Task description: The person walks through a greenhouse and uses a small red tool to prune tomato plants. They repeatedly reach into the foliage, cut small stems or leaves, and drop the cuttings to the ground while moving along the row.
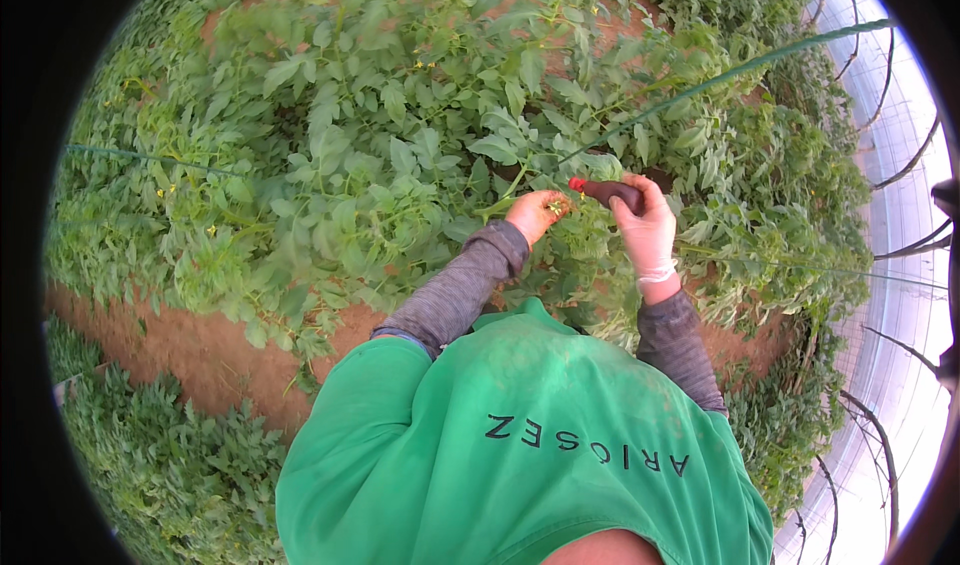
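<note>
Bare and soiled at the fingers, my left hand (534,215) is closed around a small cluster of tomato flowers (556,207). My right hand (648,223), in a thin translucent glove, grips a small dark red squeeze bottle (616,196). The bottle's bright red tip (576,184) points left, just above and to the right of the flowers, with a small gap between them. Leafy tomato plants (405,152) surround both hands. The left fingertips are partly hidden by the flowers.
A green twine (720,77) slants from the upper right down to the plants near my hands. Thinner twine (150,154) crosses at the left. Bare soil (202,355) shows between plant rows. Dark bent stems stand against a translucent sheet wall (892,190) at the right.
</note>
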Demonstrator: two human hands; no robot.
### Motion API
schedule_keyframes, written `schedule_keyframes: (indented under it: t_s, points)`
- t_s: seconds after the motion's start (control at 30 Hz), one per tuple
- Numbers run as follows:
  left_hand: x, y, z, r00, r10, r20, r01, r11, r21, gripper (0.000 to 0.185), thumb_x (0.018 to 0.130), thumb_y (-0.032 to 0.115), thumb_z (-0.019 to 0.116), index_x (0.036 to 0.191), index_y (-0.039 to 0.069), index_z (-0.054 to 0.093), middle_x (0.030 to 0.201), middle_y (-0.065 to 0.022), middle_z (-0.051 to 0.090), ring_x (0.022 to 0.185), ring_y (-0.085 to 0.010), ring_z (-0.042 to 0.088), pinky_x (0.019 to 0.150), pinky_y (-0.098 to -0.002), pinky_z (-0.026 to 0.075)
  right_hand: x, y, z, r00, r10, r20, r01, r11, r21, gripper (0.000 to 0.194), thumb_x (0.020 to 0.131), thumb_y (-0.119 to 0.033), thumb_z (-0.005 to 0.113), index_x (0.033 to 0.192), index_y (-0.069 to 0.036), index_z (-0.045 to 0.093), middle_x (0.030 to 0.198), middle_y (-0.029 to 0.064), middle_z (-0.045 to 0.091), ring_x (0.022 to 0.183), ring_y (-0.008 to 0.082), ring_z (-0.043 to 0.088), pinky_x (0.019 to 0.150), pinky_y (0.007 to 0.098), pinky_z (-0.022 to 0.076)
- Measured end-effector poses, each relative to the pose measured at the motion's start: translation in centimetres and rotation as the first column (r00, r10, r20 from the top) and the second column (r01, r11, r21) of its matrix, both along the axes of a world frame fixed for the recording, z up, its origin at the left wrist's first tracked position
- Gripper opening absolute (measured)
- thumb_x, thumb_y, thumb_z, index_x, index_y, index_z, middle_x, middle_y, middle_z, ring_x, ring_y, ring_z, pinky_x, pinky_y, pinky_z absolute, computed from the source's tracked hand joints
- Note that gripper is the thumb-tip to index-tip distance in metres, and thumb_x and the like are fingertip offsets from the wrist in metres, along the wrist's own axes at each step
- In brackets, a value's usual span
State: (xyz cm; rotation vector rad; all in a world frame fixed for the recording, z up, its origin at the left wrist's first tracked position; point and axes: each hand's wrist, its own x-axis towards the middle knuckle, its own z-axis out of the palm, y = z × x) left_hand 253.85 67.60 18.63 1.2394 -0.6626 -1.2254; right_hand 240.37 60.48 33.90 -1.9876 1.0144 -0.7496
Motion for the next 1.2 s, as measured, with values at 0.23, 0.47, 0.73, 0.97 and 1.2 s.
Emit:
schedule_keyframes:
  t_s: [0.23,0.47,0.73,0.97,1.2]
  points:
    - [0.4,1.3,0.7,0.982,-0.044,0.186,0.038,0.999,0.037,0.024,0.079,-0.01,0.052,0.098,0.0,0.063,0.092,-0.0027,0.063,0.082,-0.0107,0.055,0.073,-0.021,0.044,0.5,0.4,1.0,0.996,-0.077,-0.046,0.075,0.996,-0.039,0.032,0.075,-0.002,0.067,0.106,-0.003,0.058,0.099,0.0038,0.063,0.087,0.0092,0.058,0.08,0.0228,0.0467]
    - [0.3,1.2,-0.8,0.997,-0.024,0.068,0.027,0.998,-0.049,0.026,0.078,-0.011,0.053,0.102,-0.002,0.061,0.092,-0.0025,0.062,0.082,-0.0088,0.056,0.071,-0.0201,0.045,2.4,1.4,1.7,0.963,0.126,-0.237,-0.194,0.936,-0.292,0.034,0.071,-0.007,0.07,0.103,-0.006,0.059,0.094,0.008,0.065,0.082,0.0179,0.062,0.076,0.0274,0.0488]
    - [0.8,1.7,-0.8,0.993,-0.015,0.114,0.022,0.998,-0.058,0.018,0.081,-0.009,0.055,0.097,-0.003,0.059,0.093,-0.0062,0.062,0.086,-0.0127,0.058,0.074,-0.0223,0.048,-0.2,0.9,2.6,0.998,-0.056,-0.024,0.052,0.989,-0.14,0.031,0.074,-0.006,0.068,0.103,-0.003,0.059,0.093,0.009,0.065,0.082,0.0152,0.062,0.076,0.0274,0.0486]
    - [0.8,2.1,-1.3,0.926,0.079,-0.369,-0.112,0.992,-0.067,0.015,0.083,-0.008,0.055,0.098,-0.006,0.054,0.095,-0.0106,0.061,0.087,-0.0157,0.059,0.079,-0.0242,0.05,-0.6,2.6,1.2,0.994,-0.009,-0.106,0.0,0.996,-0.087,0.034,0.074,-0.002,0.068,0.106,-0.003,0.057,0.099,0.0057,0.064,0.089,0.0122,0.06,0.081,0.0245,0.0472]
    - [0.8,2.8,-1.7,0.997,0.04,-0.071,-0.042,0.999,-0.026,0.014,0.085,-0.006,0.055,0.098,-0.006,0.055,0.097,-0.0105,0.062,0.089,-0.0146,0.058,0.08,-0.0237,0.05,-0.6,3.2,1.0,0.984,-0.133,-0.117,0.108,0.974,-0.2,0.031,0.073,-0.006,0.068,0.103,-0.003,0.059,0.095,0.01,0.065,0.085,0.0178,0.063,0.077,0.0274,0.0489]
